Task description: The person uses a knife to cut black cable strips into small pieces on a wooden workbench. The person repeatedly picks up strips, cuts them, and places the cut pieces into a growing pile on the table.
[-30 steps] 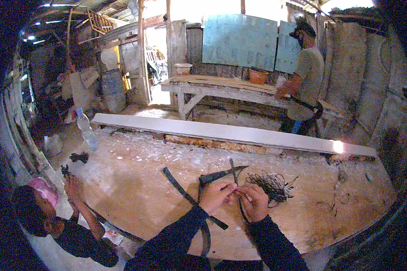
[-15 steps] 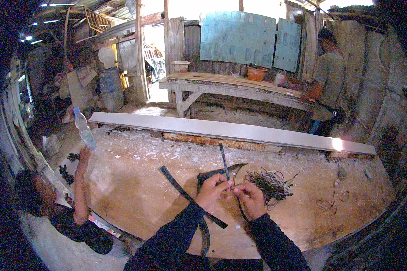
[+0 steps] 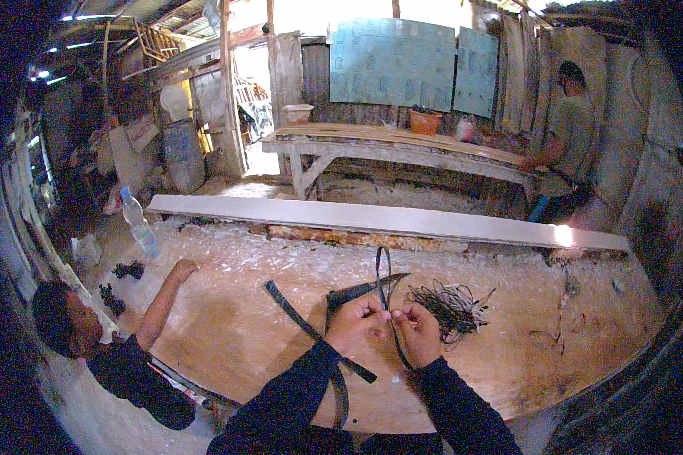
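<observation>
The bench [image 3: 463, 387] carries the work, a long white board [image 3: 357, 216] along its far edge. A broad dark strip [image 3: 305, 322] lies slantwise left of the hands, perhaps to leave them room. A tangled dark bundle [image 3: 448, 312] sits just beside the right hand [image 3: 420, 334], presumably within easy reach. This and the left hand [image 3: 353, 322] nearly meet, the fingers [image 3: 369, 305] of each pinched closed on a thin dark strip [image 3: 379, 267]; that grip probably keeps its projecting loop together.
</observation>
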`<move>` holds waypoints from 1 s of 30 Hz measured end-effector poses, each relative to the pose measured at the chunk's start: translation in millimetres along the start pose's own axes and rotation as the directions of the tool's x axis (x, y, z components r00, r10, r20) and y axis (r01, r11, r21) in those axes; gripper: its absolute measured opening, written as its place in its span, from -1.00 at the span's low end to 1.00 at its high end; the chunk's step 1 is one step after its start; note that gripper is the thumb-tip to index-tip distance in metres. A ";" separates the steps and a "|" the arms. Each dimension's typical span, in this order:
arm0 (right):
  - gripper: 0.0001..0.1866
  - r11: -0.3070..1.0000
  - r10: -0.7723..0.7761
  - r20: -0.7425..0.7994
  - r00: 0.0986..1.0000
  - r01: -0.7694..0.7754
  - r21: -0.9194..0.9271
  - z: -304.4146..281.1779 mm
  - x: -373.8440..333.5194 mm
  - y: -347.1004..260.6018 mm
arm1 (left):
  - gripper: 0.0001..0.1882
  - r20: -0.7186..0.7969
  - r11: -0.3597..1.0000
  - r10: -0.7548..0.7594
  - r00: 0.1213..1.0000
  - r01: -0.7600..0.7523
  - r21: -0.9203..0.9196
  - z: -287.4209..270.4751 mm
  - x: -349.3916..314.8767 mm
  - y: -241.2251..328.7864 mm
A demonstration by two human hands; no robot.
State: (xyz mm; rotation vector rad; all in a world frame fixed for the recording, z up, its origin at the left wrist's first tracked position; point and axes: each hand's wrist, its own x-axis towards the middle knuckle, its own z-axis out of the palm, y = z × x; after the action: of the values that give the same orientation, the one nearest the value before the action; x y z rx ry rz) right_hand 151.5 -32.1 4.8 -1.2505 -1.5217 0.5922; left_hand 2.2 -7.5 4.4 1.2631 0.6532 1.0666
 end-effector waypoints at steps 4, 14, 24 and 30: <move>-0.94 0.882 -0.406 -0.041 0.913 0.380 -0.278 -7.6 -1.6 -19.9 | -0.88 0.017 0.994 -0.035 0.999 0.036 -0.101 0.9 -0.6 -0.1; -0.84 0.765 -0.575 0.098 0.812 0.577 -0.287 -13.5 -4.4 -38.1 | -0.86 0.055 0.968 -0.183 0.982 0.190 -0.163 -7.3 0.3 2.9; -0.78 0.835 -0.491 0.184 0.852 0.520 -0.182 -9.4 -8.8 -28.5 | -0.63 0.112 0.937 -0.213 0.971 0.236 -0.259 -5.6 -3.5 17.5; -0.84 0.874 -0.431 0.017 0.902 0.422 -0.240 -11.1 -9.7 -35.0 | -0.57 0.062 0.977 -0.084 0.994 0.095 -0.189 2.8 -6.5 22.8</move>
State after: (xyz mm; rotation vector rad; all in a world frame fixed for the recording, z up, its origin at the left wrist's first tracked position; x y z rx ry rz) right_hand 146.7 -55.2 34.5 -1.0401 -1.8067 0.0950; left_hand -4.2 -15.5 25.9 1.0823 0.5478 0.9930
